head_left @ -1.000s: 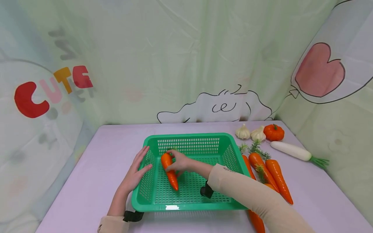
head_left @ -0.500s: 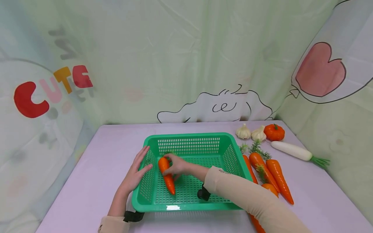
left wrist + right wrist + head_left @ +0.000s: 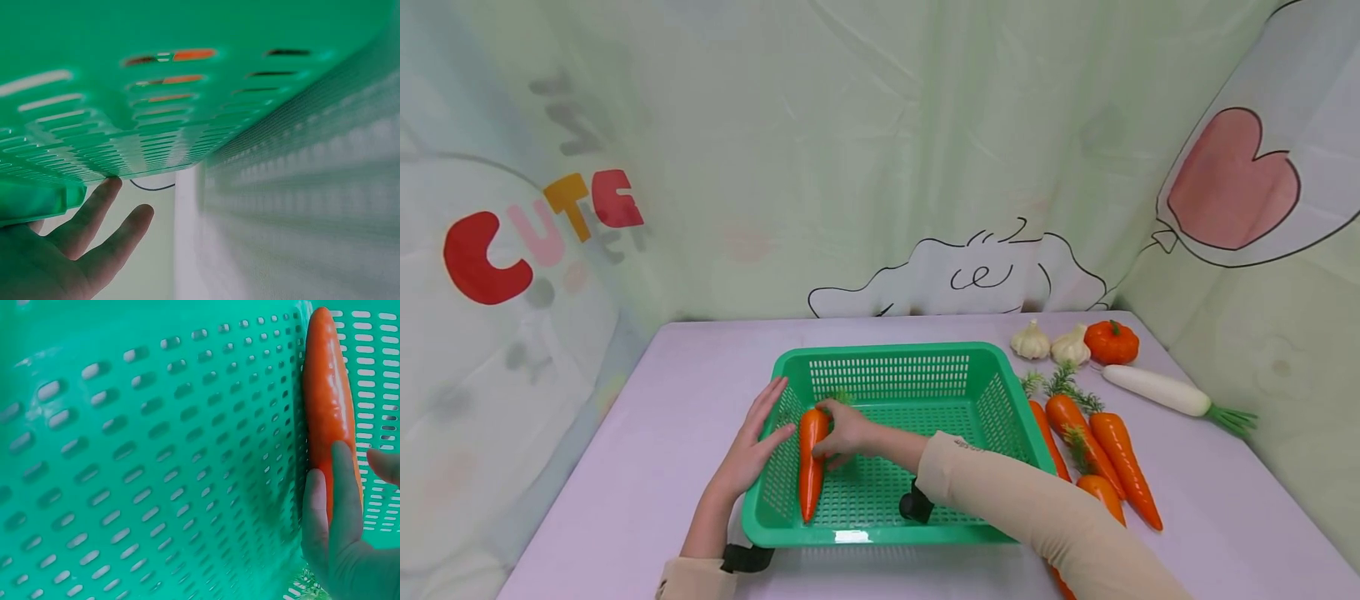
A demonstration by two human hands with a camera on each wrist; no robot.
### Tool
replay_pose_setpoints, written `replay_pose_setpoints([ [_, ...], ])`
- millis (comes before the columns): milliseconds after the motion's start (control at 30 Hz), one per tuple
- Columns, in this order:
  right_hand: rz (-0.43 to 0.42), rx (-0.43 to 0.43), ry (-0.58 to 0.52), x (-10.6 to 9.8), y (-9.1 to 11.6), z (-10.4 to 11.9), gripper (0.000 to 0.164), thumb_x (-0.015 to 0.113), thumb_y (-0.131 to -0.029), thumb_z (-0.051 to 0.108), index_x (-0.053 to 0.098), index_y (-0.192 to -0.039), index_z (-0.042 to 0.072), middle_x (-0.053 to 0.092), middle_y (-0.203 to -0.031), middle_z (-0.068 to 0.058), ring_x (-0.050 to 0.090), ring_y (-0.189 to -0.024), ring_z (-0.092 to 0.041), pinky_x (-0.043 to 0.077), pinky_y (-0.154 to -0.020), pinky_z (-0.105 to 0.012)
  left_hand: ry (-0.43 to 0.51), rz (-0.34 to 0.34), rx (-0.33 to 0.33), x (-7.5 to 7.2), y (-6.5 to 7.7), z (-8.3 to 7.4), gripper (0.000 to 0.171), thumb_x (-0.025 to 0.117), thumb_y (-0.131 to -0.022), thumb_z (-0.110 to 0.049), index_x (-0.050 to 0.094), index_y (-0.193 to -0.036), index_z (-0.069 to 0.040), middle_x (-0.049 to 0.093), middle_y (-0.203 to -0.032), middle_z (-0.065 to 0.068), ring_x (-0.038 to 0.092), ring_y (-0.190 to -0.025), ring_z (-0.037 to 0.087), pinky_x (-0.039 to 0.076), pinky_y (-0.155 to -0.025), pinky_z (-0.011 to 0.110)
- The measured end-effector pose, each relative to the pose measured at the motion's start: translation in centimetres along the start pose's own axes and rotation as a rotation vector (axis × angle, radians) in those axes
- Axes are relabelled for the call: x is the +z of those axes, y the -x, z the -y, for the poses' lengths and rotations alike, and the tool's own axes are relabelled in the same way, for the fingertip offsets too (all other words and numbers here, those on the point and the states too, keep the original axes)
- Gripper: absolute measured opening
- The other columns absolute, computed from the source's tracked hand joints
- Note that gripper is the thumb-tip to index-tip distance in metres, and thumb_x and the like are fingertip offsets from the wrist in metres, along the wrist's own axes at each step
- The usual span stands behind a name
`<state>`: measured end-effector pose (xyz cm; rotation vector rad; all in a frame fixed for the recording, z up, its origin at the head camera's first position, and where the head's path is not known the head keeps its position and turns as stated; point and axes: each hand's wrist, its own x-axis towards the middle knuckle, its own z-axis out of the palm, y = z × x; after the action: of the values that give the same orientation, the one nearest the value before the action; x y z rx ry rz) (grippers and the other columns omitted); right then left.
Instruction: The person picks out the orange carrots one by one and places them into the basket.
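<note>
A green perforated plastic basket (image 3: 887, 537) stands on the table. Inside it, along the left wall, lies an orange carrot (image 3: 809, 483) with its tip toward the near edge. My right hand (image 3: 850, 432) reaches over the basket and holds the carrot near its thick end. In the right wrist view, two fingers lie along the carrot (image 3: 326, 394), with the thumb at its other side. My left hand (image 3: 747, 454) is at the basket's left rim, fingers extended. From the left wrist, the fingers (image 3: 94, 212) show against the outside of the slotted wall.
Right of the basket lie several carrots (image 3: 1123, 467) with green tops, partly behind my right sleeve (image 3: 1022, 500). Two garlic bulbs (image 3: 1030, 341), a small orange pumpkin (image 3: 1111, 342) and a white radish (image 3: 1157, 392) are at the back right. A printed curtain (image 3: 850, 167) hangs behind the table.
My right hand has moved the carrot left toward the basket wall and turned it more in line with that wall. The left hand stays at the rim.
</note>
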<state>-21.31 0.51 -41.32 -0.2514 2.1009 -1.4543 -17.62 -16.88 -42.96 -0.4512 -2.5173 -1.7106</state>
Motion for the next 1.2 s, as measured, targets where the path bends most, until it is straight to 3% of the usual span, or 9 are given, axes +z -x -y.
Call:
replay_pose_setpoints([
  [433,0.015,0.006,-0.009,-0.3,0.3,0.2,0.074,0.068,-0.076,-0.006,0.029,-0.138,-0.001,0.037,-0.130,-0.026,0.061,-0.077,-0.034,0.054,-0.062,-0.043,-0.001,0.000,-0.001,0.1,0.0,-0.1,0.061,0.052,-0.092,-0.014,0.024,-0.146,-0.016,0.012,-0.152,0.005,0.007,-0.137,0.032,0.012,-0.097,0.068],
  [733,0.117,0.005,0.081,-2.1,1.7,0.9,0.081,0.072,-0.079,0.010,0.023,-0.143,0.006,0.025,-0.139,-0.027,0.058,-0.092,-0.040,0.051,-0.074,-0.048,-0.008,-0.001,-0.008,0.0,0.0,0.1,0.060,0.052,-0.092,-0.016,0.025,-0.146,-0.019,0.012,-0.152,0.005,0.007,-0.137,0.033,0.013,-0.097,0.068],
  [1000,0.166,-0.037,0.142,-4.2,3.8,1.6,0.081,0.073,-0.078,0.012,0.025,-0.143,0.010,0.029,-0.137,-0.027,0.057,-0.098,-0.033,0.051,-0.076,-0.046,-0.007,-0.009,-0.017,0.0,0.2,0.0,0.062,0.053,-0.091,-0.014,0.025,-0.146,-0.017,0.011,-0.152,0.007,0.008,-0.137,0.034,0.013,-0.097,0.068],
  [1200,0.167,-0.061,0.218,-5.8,6.2,2.6,0.078,0.073,-0.078,0.016,0.028,-0.142,0.013,0.036,-0.135,-0.020,0.061,-0.088,-0.030,0.052,-0.071,-0.037,-0.012,-0.011,0.001,0.1,0.1,0.0,0.061,0.053,-0.091,-0.013,0.026,-0.146,-0.015,0.012,-0.152,0.007,0.008,-0.137,0.033,0.011,-0.098,0.068],
])
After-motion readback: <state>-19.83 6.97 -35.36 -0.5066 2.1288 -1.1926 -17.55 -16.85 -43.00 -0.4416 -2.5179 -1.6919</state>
